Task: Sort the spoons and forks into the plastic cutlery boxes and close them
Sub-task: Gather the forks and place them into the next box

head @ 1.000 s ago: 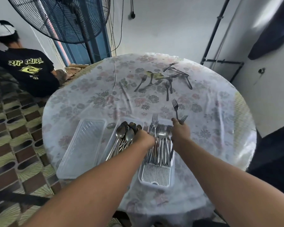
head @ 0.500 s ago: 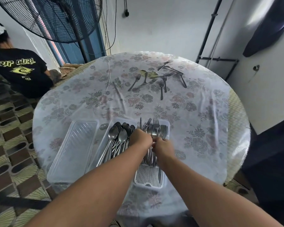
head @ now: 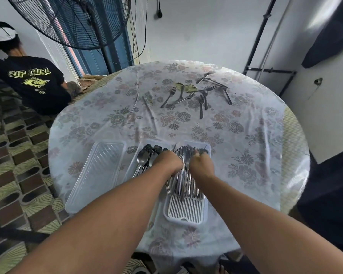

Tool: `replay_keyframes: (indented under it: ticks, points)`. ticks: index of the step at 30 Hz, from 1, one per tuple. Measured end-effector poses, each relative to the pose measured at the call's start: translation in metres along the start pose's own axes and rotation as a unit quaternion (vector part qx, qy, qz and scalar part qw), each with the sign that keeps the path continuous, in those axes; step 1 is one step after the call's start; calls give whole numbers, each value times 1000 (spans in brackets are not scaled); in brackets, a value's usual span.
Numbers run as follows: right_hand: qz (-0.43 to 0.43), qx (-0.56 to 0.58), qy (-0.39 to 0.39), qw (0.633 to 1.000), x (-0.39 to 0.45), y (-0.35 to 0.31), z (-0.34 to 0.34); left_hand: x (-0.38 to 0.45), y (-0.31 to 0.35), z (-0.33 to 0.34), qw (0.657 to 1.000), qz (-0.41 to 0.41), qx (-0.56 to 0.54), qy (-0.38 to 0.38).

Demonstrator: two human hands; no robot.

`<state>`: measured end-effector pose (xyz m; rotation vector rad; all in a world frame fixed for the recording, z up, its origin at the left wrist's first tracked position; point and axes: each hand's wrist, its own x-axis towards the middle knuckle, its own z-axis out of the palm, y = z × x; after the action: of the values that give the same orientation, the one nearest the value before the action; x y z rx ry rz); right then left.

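The right hand (head: 201, 165), which a second ago held forks out beyond the box, now sits down among the forks in the box (head: 186, 175), fingers curled into them. The left hand (head: 167, 162) presses the same bundle from the other side; whether either grips a fork I cannot tell. The fork box (head: 185, 216) lies on the near part of the bench (head: 255, 139), the spoon box (head: 135, 165) just beside it with spoons (head: 146, 158) inside, a clear lid (head: 96, 175) further left. Loose forks (head: 194, 95) lie scattered at the far side. A standing fan (head: 71, 20) rises behind.
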<state>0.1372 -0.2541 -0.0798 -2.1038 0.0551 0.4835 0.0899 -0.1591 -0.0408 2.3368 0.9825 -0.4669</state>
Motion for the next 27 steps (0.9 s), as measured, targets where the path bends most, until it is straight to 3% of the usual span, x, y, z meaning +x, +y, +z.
replay_keyframes:
  ticks: [3, 7, 11, 15, 17, 19, 21, 27]
  points:
    - [69, 40, -47, 996, 6, -6, 3, -3, 3, -5, 1000, 20, 11, -1]
    - [102, 7, -65, 993, 17, -11, 5, 5, -1, 0, 994, -12, -110, -3]
    - [56, -25, -53, 997, 20, -13, 7, 9, -7, 9, 948, -50, -313, -6]
    - [-19, -59, -42, 997, 12, -9, 6, 6, -9, 10, 907, -40, -418, -17]
    - [-41, 25, -29, 998, 9, -7, 3, 6, -9, 11, 882, -34, -468, -38]
    - [-22, 168, -76, 983, 6, -7, 0, 7, -8, 14, 866, -25, -496, -56]
    - [14, 237, -114, 965, 5, -6, -3, 8, -6, 19, 858, -22, -508, -74]
    - [8, 174, -51, 983, 23, 3, -12, 14, 2, 27, 869, -14, -492, -55]
